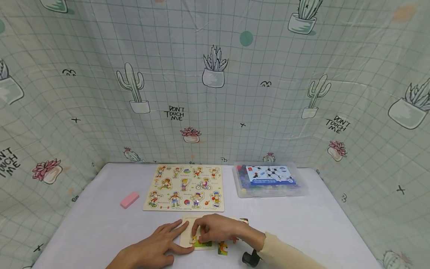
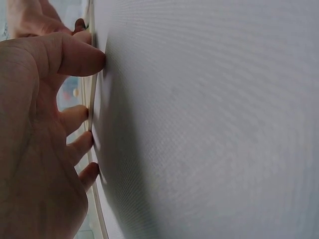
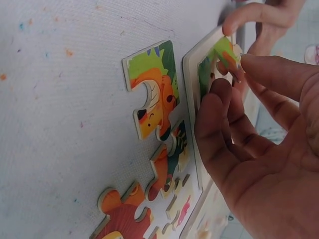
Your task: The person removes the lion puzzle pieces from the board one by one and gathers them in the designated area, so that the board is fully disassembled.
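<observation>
My left hand (image 1: 152,244) lies with fingers spread, fingertips along the left side of a small wooden puzzle tray (image 1: 185,232); the left wrist view shows the fingertips at the tray's edge. Over the tray, my right hand (image 1: 216,228) pinches a jigsaw piece (image 3: 227,51) between thumb and fingers. That piece is green and orange and is tilted above the tray in the right wrist view. Another green piece (image 1: 203,244) shows low in the tray, partly covered by my right hand. Beside the tray lies a loose jigsaw piece (image 3: 167,74) with an orange animal face.
More loose pieces (image 3: 127,214) lie right of the tray. Behind it is a wooden board (image 1: 193,206) with sports figures. A pink block (image 1: 129,200) sits at left, a clear plastic case (image 1: 268,192) at back right. A patterned curtain (image 1: 215,104) hangs behind the table.
</observation>
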The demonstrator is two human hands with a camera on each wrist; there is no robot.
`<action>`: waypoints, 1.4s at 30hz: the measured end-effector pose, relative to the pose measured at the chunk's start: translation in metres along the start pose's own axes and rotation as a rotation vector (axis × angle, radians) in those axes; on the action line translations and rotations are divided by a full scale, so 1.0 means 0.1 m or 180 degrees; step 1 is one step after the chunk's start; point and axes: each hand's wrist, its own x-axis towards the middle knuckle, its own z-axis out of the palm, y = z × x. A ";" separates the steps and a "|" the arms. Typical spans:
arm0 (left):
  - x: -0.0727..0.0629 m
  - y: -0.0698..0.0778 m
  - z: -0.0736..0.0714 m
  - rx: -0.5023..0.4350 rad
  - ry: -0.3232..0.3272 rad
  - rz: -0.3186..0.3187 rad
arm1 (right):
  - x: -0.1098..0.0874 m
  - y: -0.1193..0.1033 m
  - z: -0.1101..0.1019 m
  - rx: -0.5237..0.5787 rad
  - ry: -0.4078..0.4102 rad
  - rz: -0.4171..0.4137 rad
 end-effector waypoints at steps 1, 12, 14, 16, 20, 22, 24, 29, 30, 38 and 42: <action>0.00 0.00 0.00 0.0004 0.0001 0.0004 | 0.00 0.00 0.00 0.0036 0.0006 0.0013; 0.01 0.00 0.00 -0.0035 0.0000 -0.0015 | -0.02 -0.01 0.02 0.0238 0.0085 0.0091; 0.01 0.00 0.01 -0.0041 -0.0005 -0.0025 | -0.02 -0.01 0.02 0.0211 0.0099 0.0100; 0.01 0.00 0.01 -0.0053 -0.0014 -0.0041 | -0.02 -0.01 0.02 0.0197 0.0112 0.0112; 0.01 0.00 0.01 -0.0048 -0.0012 -0.0037 | -0.03 -0.01 0.02 0.0226 0.0135 0.0114; 0.01 0.00 0.01 -0.0039 -0.0006 -0.0025 | -0.03 -0.01 0.02 0.0260 0.0150 0.0111; 0.01 0.00 0.01 -0.0018 0.0003 -0.0009 | -0.04 0.00 0.01 0.0294 0.0160 0.0112; 0.01 0.00 0.01 0.0002 0.0010 -0.0002 | -0.04 0.01 0.01 0.0369 0.0169 0.0114; 0.01 -0.01 0.01 0.0004 0.0009 -0.0004 | -0.04 0.01 0.01 0.0385 0.0168 0.0114; 0.00 0.00 0.02 -0.0011 0.0024 -0.0009 | -0.05 0.00 -0.01 0.0443 0.0168 0.0147; 0.00 0.00 0.02 -0.0026 0.0016 -0.0020 | -0.06 0.01 -0.01 0.0461 0.0169 0.0156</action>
